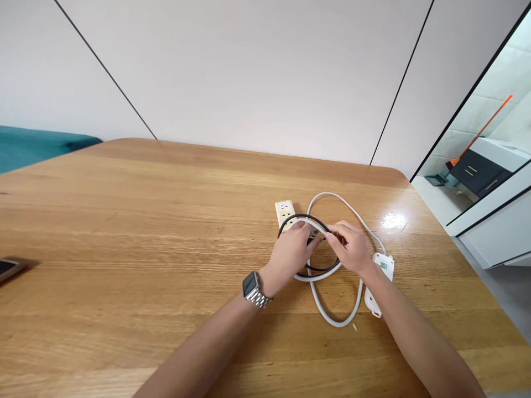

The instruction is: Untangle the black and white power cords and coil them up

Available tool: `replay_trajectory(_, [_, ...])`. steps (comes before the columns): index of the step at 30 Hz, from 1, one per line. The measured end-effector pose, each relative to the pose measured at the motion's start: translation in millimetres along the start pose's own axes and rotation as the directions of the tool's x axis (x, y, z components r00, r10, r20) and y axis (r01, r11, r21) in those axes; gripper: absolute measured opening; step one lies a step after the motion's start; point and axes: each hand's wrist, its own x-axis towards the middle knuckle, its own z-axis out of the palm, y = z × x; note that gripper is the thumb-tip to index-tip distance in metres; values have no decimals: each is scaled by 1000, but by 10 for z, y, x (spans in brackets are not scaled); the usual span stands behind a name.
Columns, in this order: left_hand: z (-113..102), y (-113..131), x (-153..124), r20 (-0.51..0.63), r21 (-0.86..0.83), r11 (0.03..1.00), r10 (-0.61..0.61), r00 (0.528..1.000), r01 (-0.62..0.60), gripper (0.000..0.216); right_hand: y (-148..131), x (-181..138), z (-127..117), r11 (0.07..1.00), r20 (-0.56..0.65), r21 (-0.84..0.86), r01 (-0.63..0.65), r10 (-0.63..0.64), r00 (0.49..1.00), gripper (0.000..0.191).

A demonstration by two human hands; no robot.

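Observation:
Looped cables lie between my two hands, a white cable [339,324] and a black cable [302,215], crossing each other. My left hand [292,247], with a watch on its wrist, is closed around the left side of the loops. The fingers of my right hand [349,246] pinch the cables at the upper right of the loops; the exact crossing there is partly hidden. A yellowed power strip [284,208] lies just behind my left hand, partly covered by the loops. Under my right forearm rests a white power strip [385,264], with a white cord running from its far end.
The wooden table [145,232] backs onto a pale panelled wall [265,72]. A dark flat device [9,269] sits at the left edge. Teal upholstery [41,145] shows beyond the table's left side. Through an opening at right stands an orange-handled broom [483,128].

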Motion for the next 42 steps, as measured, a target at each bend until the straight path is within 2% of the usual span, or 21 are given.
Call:
replay_trajectory(2, [42,-86,50,-64,-172,985,22,998,-33,19,-6,10,7,999,18,45,-30,29,999,29])
replay_trajectory(5, [93,-183,96,-126,-446,892,21,992,-75,24,10,17,48,977,33,102,-187,184,982,27])
replay_trajectory(8, [114,-213,100,-56,-699,713,23,998,-56,48,35,9,98,939,55,158,-305,300,952,27])
replay_trajectory(10, [126,-195,89,4,-819,574,27,1000,-12,62,42,2,110,942,45,149,-301,298,954,24])
replay_trajectory(12, [148,-160,82,18,-888,458,-20,1000,25,55,38,0,97,967,-15,52,-250,251,968,18])
replay_trajectory(15, [186,-113,88,-9,-938,345,-116,993,32,40,37,15,44,981,-92,-143,-135,123,988,15])
replay_trajectory(17, [186,-95,95,-16,-950,310,-132,991,26,37,59,32,3,981,-86,-163,-105,92,992,30])
replay_trajectory(19, [159,-85,98,-8,-955,297,-126,992,30,36,99,45,-32,982,5,-90,-165,166,986,50])
replay_trajectory(21, [120,-74,95,8,-958,286,-97,995,36,35,143,49,-50,962,180,-6,-273,270,946,54])
replay_trajectory(23, [90,-64,90,13,-965,262,-67,998,31,35,177,43,-47,926,340,40,-375,341,876,38])
replay_trajectory(26, [77,-69,91,23,-977,210,-81,996,40,34,204,32,-16,844,429,127,-521,426,796,6])
replay_trajectory(30, [61,-118,115,37,-979,186,-219,975,79,39,217,48,3,700,375,269,-662,557,741,18])
replay_trajectory(32, [33,-140,127,66,-985,136,-293,954,110,42,214,75,-17,608,330,363,-706,624,708,22])
replay_trajectory(34, [1,-149,130,156,-983,40,-328,932,178,43,200,113,-63,506,291,486,-712,675,678,28])
replay_trajectory(36, [-24,-151,122,272,-961,-30,-296,916,275,44,172,160,-141,419,241,609,-674,712,660,32])
replay_trajectory(38, [-39,-153,105,360,-931,-16,-210,909,365,46,123,207,-251,359,183,712,-604,735,653,34])
replay_trajectory(39, [-46,-153,92,389,-917,30,-158,908,399,47,89,229,-317,337,158,753,-565,741,653,33])
replay_trajectory(40, [-53,-149,76,409,-901,113,-102,907,419,48,46,247,-388,318,139,790,-525,740,658,32])
replay_trajectory(42, [-78,-116,29,416,-849,368,20,909,380,51,-70,271,-525,271,131,851,-449,719,682,26])
